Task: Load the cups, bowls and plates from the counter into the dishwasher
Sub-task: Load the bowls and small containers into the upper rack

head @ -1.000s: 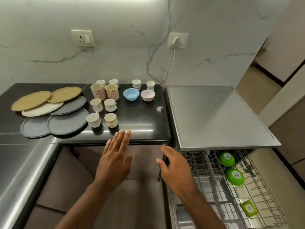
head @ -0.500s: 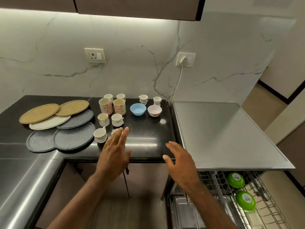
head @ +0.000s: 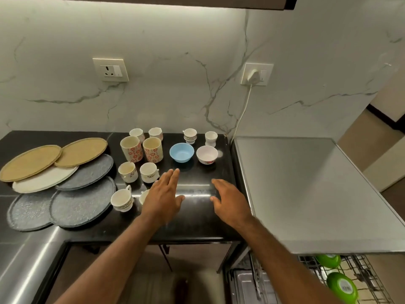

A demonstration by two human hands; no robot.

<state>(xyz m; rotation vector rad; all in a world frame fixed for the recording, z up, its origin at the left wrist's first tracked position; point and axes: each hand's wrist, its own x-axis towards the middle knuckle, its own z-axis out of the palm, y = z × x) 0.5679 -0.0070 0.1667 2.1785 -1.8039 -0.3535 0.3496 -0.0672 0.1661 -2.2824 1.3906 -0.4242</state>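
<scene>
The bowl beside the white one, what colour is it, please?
The bowl is light blue, head view.

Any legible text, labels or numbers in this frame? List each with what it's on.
Nothing here can be read.
White sticker on the lower green bowl in the dishwasher rack: printed, too blurred to read.
Upper green bowl: pale patch only, unreadable.
Floral mugs: flower pattern, no lettering.
Wall socket: no marking legible.
</scene>
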